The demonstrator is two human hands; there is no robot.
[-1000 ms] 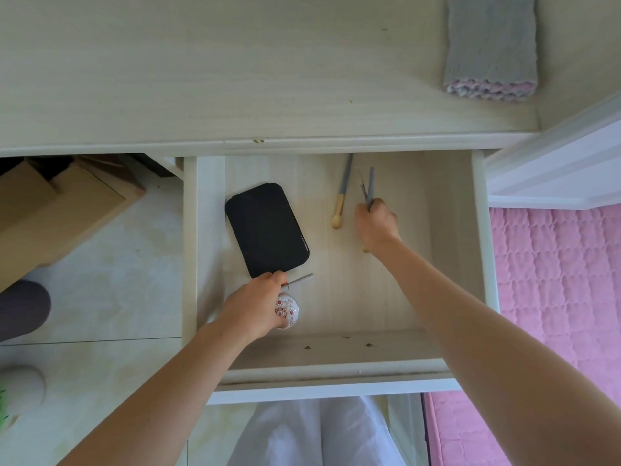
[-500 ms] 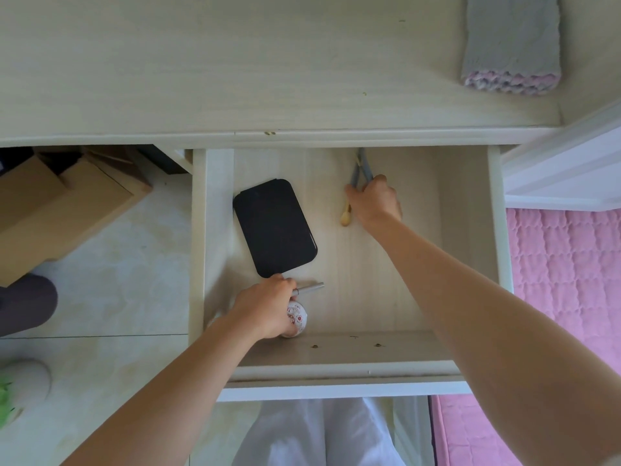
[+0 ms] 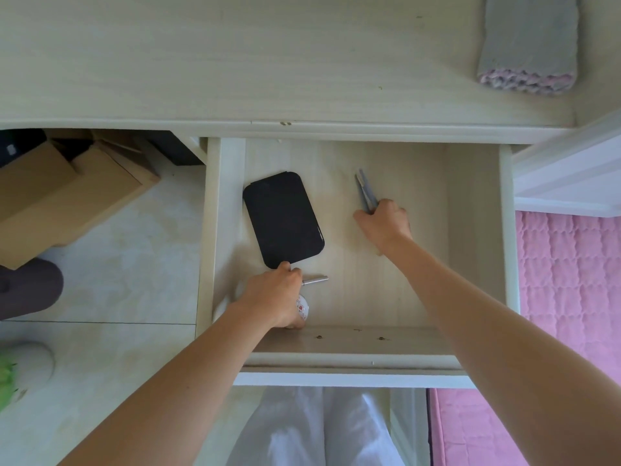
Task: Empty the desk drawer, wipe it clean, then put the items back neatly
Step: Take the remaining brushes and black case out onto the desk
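The emptying step looks barely begun, or just starting to pay off: the drawer (image 3: 477,230) stands pulled out below the bench (image 3: 235,62), and its contents are all inside it, none yet set on the bench top. The right hand (image 3: 383,223) has its grip curled round a bundle of slim grey-blue handles (image 3: 364,191), which stick out past the knuckles toward the back of the drawer; whether they are lifted clear of the drawer floor cannot be told. The left hand (image 3: 275,294) sits near the front left corner, its grip closed over a small round white object with a red pattern (image 3: 301,307), and a thin metal pen tip (image 3: 316,281) pokes out from beside its fingers; whether the pen is in that grip or merely lying under it is unclear. A black case (image 3: 284,219) lies flat on the drawer floor just beyond the left hand, apparently touched by a fingertip at its near corner, and not yet taken up. A folded grey and pink cloth (image 3: 527,42) waits at the far right of the bench, so wiping has not started. By my reading, 3 stages remain nearly whole: getting everything out, wiping the inside, including the dark specks on the front ledge (image 3: 349,338), and returning the items in order.
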